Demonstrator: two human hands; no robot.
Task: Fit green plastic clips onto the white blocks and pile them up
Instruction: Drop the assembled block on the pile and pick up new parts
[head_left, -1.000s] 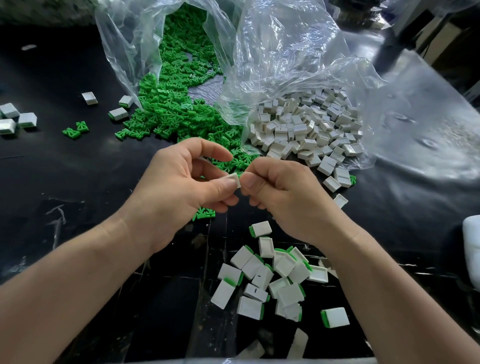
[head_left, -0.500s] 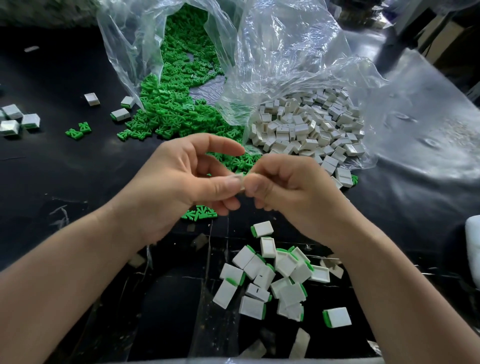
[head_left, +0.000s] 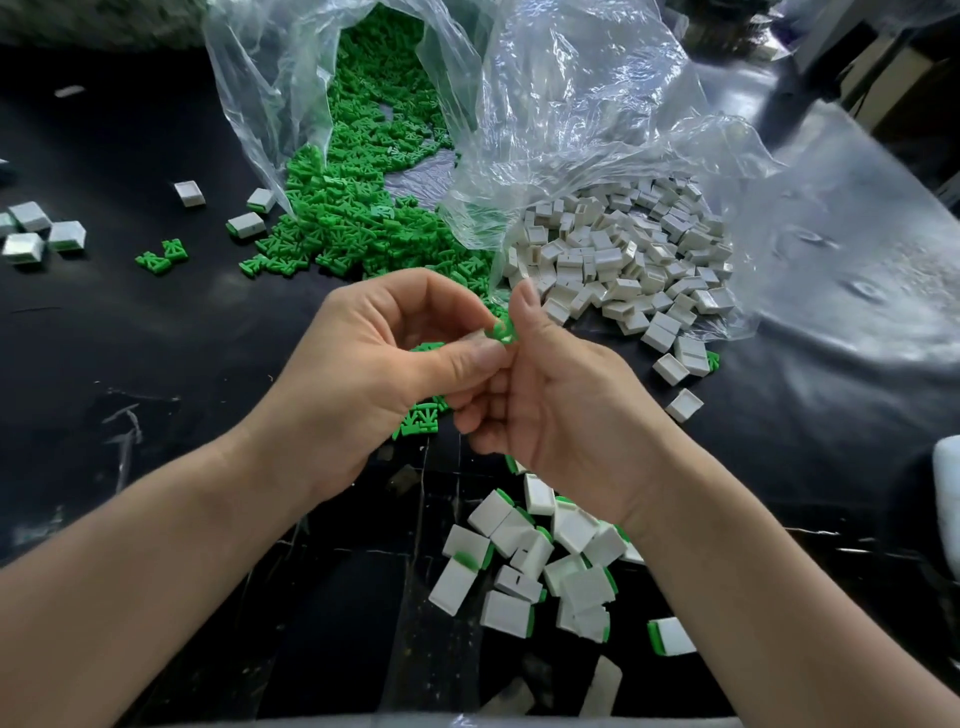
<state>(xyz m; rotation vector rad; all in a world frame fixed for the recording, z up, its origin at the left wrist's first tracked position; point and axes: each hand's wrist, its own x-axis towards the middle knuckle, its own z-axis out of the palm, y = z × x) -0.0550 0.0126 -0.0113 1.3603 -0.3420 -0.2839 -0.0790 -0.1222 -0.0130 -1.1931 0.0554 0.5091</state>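
Note:
My left hand and my right hand meet above the black table. Between them a green clip shows, pinched by my left thumb and forefinger, with my right thumb against it. My right fingers are curled under the left thumb. Whether a white block sits under the clip is hidden by the fingers. Below the hands lies a pile of white blocks with green clips fitted. Loose green clips spill from a clear bag behind, and bare white blocks lie at the back right.
Crumpled clear plastic bags rise behind the hands. A few blocks and two stray clips lie at the far left. A few clips sit under my left hand. A white object is at the right edge.
The white block pinched between both thumbs earlier is out of sight now. A green clip shows at the fingertips instead, and my right thumb has lifted upright.

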